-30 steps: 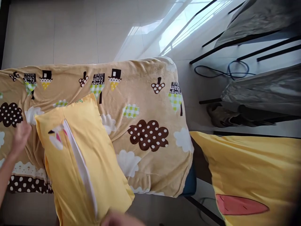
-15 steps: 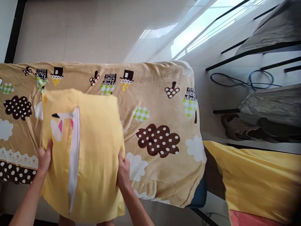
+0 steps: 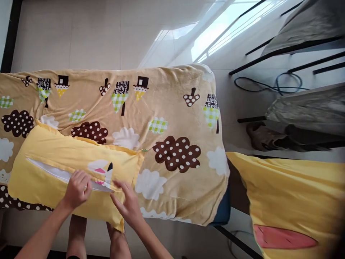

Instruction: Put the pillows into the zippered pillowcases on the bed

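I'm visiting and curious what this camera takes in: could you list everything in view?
yellow pillow: one, yellow with an open white slit, on the blanket at left.
blanket: one, tan with brown, white and checked clouds, across the middle.
second cushion: one, yellow with a pink-red patch, lower right.
cables: a tangle, black and blue, on the pale floor.
covered furniture: two shapes, grey on black frames, upper right.
legs: two, bare, below the pillow.
left hand: one, fingers curled at the slit.
right hand: one, resting on the pillow beside it.
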Demonstrator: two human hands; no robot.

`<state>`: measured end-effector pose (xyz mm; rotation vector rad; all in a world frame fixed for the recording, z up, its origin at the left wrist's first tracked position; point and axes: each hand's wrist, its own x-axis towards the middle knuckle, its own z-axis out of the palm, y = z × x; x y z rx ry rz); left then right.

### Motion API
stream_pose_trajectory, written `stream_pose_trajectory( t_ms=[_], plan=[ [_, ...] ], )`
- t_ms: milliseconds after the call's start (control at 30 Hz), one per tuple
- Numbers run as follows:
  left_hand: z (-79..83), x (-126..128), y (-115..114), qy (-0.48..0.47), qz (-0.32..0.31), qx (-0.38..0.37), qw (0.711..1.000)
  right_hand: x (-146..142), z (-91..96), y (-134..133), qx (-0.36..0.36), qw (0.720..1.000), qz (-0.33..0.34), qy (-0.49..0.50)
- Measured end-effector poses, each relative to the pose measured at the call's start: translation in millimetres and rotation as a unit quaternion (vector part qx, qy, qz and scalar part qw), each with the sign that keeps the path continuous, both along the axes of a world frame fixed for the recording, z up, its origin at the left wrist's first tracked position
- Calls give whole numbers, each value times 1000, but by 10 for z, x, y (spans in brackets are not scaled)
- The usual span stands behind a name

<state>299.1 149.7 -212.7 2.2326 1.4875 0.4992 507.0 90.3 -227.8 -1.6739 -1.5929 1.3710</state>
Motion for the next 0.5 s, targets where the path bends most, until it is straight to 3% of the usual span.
stream_pose_trajectory(
  t_ms=[67,133,233,300,400,433,500],
  plan=[
    [-104,23,-423,6,-16,-25,1000,-86,-227,149,92,988,56,-110],
    [-223,-8,-690,18,-27,-40,999,-211,-475,176,151,962,99,-206],
    [-403,-47,-760,45,-78,-38,995,-264,-780,221,177,929,16,-324],
    [-498,40,-604,50,-162,-35,985,-158,-855,362,169,920,-70,-346],
    [-625,449,-157,30,-286,-69,955,130,-730,681,159,933,-147,-287],
    [-679,638,20,14,-296,-94,950,235,-648,787,158,939,-164,-257],
    [-826,1016,362,-27,-209,-156,965,434,-479,974,164,942,-195,-220]
  ],
)
